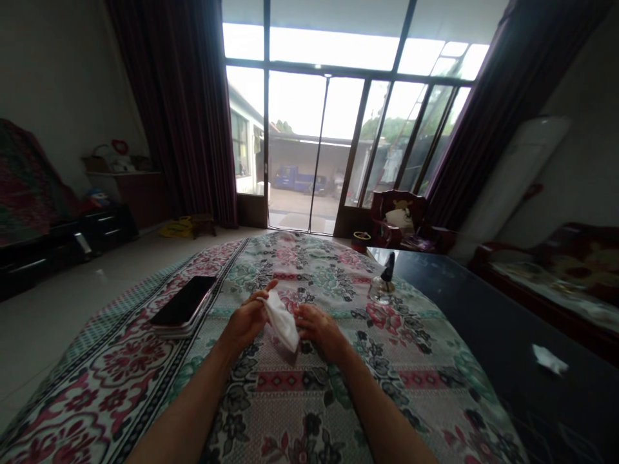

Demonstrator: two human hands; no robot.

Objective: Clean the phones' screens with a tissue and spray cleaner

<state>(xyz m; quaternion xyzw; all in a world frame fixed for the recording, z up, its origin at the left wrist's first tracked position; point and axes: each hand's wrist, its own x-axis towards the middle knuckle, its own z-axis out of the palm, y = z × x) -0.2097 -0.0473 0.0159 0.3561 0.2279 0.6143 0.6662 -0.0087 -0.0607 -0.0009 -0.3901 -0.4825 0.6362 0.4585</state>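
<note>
A folded white tissue [282, 322] is held up over the patterned tablecloth, at the middle of the view. My left hand [246, 322] pinches its upper left edge between thumb and fingers. On the other side, my right hand [321, 330] has its fingertips curled at the tissue's right edge; whether they grip it or only touch it is hard to make out. A small clear bottle with a black top [383, 287] stands on the cloth to the right of my hands. Left of them lies a black-screened phone [186, 301] on top of a light stack.
The flowered tablecloth [309, 419] covers the round-edged surface. A dark table [488, 335] adjoins it at right, with a crumpled white tissue [550, 359] on it. Wooden chairs [399, 222] stand behind, near glass doors. A dark cabinet [104, 225] is at far left.
</note>
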